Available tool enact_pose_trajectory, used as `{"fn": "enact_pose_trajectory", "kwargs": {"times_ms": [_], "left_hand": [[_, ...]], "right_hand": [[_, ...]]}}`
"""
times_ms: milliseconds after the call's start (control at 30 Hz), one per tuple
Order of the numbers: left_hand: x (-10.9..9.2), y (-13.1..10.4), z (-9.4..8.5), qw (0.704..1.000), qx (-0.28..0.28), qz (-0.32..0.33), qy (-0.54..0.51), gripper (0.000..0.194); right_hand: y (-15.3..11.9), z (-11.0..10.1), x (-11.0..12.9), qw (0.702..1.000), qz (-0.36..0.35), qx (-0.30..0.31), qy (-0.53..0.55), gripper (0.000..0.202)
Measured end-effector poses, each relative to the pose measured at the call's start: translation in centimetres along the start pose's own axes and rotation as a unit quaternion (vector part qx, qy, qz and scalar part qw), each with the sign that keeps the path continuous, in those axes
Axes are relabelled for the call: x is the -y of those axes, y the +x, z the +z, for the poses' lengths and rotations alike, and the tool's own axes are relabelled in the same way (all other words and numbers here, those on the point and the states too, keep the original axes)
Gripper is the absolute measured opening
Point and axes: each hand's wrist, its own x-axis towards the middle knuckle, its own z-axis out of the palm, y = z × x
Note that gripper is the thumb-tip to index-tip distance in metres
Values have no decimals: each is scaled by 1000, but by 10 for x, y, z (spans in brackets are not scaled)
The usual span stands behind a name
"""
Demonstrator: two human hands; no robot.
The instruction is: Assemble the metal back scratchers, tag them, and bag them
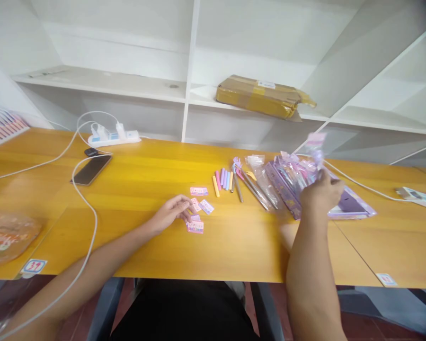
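My left hand (173, 213) hovers at or just touching a group of small pink and lilac printed cards (195, 228), its fingers loosely curled and apart; I see nothing held in it. Another card (199, 191) lies a little beyond. Over on the right, my right hand (321, 192) is raised, its fingers closed on a small plastic packet with a pink top (315, 144), blurred by motion. Below and behind that hand lies a pile of purple stationery in clear wrapping (286, 187). Short pastel markers (223, 179) and slim pens (253, 189) lie between the two hands.
A phone (92, 169), a power strip (113, 138) and loose white cables occupy the left side. An orange-printed plastic bag (7, 237) rests at the left edge. A taped brown parcel (259, 96) sits on the shelf behind. Another power strip (421, 196) is far right.
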Motion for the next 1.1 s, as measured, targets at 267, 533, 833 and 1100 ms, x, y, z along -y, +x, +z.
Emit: {"fn": "enact_pose_trajectory", "kwargs": {"times_ms": [267, 533, 833, 1100], "left_hand": [[0, 1, -2, 1000, -9, 1, 18, 42], [-2, 0, -5, 999, -6, -20, 41, 41], [-1, 0, -7, 998, -8, -24, 51, 36], [1, 0, -7, 998, -4, -28, 54, 36]], "right_hand": [[-8, 7, 27, 996, 79, -17, -25, 42], [-46, 21, 130, 961, -135, 242, -19, 30], [-47, 46, 118, 956, -124, 251, -85, 38], [-48, 49, 123, 951, -108, 276, -88, 34]]}}
